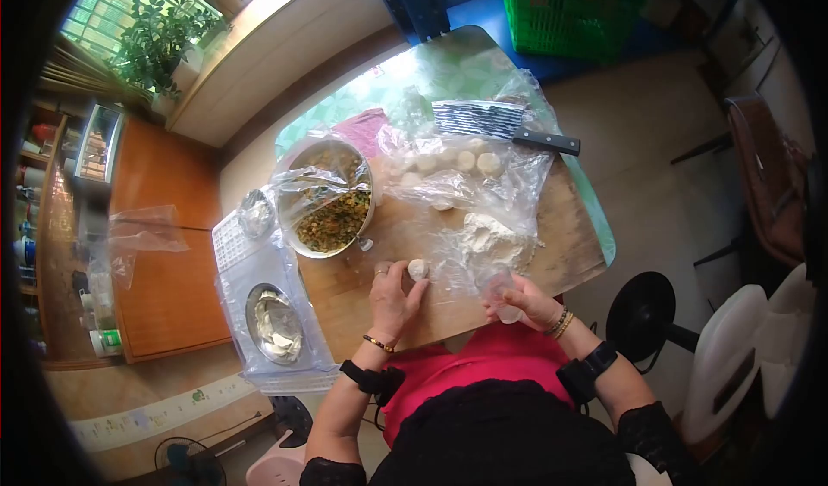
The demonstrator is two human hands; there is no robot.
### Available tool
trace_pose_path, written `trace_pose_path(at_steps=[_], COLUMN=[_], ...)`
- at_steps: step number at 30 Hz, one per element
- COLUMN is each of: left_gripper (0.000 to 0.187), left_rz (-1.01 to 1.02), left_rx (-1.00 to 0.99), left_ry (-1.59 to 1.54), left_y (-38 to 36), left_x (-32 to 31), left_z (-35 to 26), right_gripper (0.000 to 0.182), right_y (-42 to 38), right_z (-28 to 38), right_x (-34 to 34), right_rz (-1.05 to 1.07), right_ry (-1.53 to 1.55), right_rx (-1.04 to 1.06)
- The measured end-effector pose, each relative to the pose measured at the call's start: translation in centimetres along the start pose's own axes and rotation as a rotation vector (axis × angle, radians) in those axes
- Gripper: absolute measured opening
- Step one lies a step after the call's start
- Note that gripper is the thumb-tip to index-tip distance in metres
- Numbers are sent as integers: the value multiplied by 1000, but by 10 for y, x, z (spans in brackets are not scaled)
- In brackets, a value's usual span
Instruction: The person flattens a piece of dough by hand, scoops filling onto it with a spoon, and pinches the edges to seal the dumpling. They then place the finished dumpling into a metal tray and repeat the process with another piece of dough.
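Note:
My left hand (394,301) is over the wooden board (561,262), its thumb and forefinger closed around a small round dough piece (417,269). In my right hand (530,305) is a clear cylinder (500,296), perhaps a glass or plastic bottle, gripped near the board's front edge. Just beyond it lies a heap of white flour (493,243) on plastic film. Several more dough pieces (466,161) rest under a clear plastic bag (444,188). A white bowl (373,214) of chopped filling (332,214), partly covered by film, stands left of the dough.
A cleaver (483,119) lies at the back, its dark handle pointing right. On the left, a plastic-covered tray (233,292) carries shaped white dough (280,335). Behind the table is a green basket (569,22). White chairs (724,357) stand to the right.

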State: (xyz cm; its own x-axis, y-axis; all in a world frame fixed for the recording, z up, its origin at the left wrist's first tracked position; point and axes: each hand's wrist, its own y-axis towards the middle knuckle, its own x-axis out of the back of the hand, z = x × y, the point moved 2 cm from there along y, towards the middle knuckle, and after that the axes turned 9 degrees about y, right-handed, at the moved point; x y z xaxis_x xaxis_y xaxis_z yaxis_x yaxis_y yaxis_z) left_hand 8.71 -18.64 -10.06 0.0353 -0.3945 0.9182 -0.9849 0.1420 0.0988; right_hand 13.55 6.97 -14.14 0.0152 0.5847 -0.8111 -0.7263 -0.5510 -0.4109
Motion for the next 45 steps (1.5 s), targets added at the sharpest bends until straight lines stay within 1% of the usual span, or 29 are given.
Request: trace_pose_path(at_steps=[4, 6, 7, 9, 10, 12, 16, 19, 21, 22, 23, 25, 26, 27, 29, 30, 31, 33, 34, 35, 37, 38, 41, 42, 43, 45], left_gripper=[36, 33, 33, 36, 36, 45, 48, 44, 42, 35, 35, 22, 14, 14, 14, 18, 18, 21, 27, 27, 30, 34, 33, 28, 28, 26], left_rz=[20, 320, 324, 320, 322, 144, 91, 43, 13, -20, -20, -12, -44, -39, 170, 171, 167, -104, -105, -98, -1, 5, -51, -66, -63, 149], left_rx=[23, 166, 166, -20, -19, -193, -124, -146, -94, -102, -104, -92, -48, -50, 489, 479, 483, 205, 279, 279, 137, 79, 39, 15, 13, 536], left_ry=[-47, -234, -232, -135, -134, 7, -74, -27, -38, -37, -39, -105, -168, -165, -713, -665, -664, -92, -170, -172, -68, -17, -37, -13, -16, -598], left_y=[2, 2, 2, 2, 1, -2, -8, -10, -4, -1, 2, 7, 7, 7, 1, 0, -2, 0, -2, -3, -3, -5, -9, -11, -11, -16], left_x=[0, 7, 14, 23, 22, 24, 23, 14, 4, 3, 5, 13, 15, 16, 13, 8, 4, 10, 9, 14, 23, 15, 8, 8, 10, 10], left_z=[6, 6, 6, 2, 2, 0, -8, -6, 0, 3, 2, 1, 4, 6, 23, 34, 44, 46, 47, 36, 13, 14, 21, 26, 28, 44], right_gripper=[66, 63, 63, 64, 64, 65, 66, 66, 66, 66, 66, 66, 67, 68, 68, 69, 69, 68, 68, 68, 67, 66, 66, 65, 65, 65], right_y=[-1, -1, -1, -1, -1, -1, -3, -1, -2, -2, -3, -3, -3, -3, -3, -3, -3, -2, -1, -2, -2, -3, -2, -3, -4, -2], right_z=[1, 3, 2, 2, 2, 2, 2, 2, 3, 4, 3, 3, 3, 3, 4, 4, 3, 2, 3, 2, 1, 2, 2, 2, 2, 0], right_x=[-1, -4, -4, -3, -2, -2, -2, -4, -3, -3, -4, -4, -4, -4, -4, -5, -4, -2, -1, -1, -1, -1, -2, -1, 0, -1], right_rz=[-7, 30, 28, 53, 53, 57, 43, 56, 58, 56, 46, 37, 39, 40, 40, 43, 47, 37, 33, 43, 59, 59, 53, 46, 41, 68], right_ry=[-3, -5, 0, 4, 5, 5, 0, -6, -3, -5, 0, 9, 5, 1, 7, 6, 5, 1, 2, 7, 9, 16, 23, 22, 22, 52], right_rx=[0, -14, -14, 3, 2, 0, 5, 2, 4, 6, 10, 18, 13, 7, 2, -4, -7, -9, -6, 9, 16, 11, 9, 8, 10, 40])
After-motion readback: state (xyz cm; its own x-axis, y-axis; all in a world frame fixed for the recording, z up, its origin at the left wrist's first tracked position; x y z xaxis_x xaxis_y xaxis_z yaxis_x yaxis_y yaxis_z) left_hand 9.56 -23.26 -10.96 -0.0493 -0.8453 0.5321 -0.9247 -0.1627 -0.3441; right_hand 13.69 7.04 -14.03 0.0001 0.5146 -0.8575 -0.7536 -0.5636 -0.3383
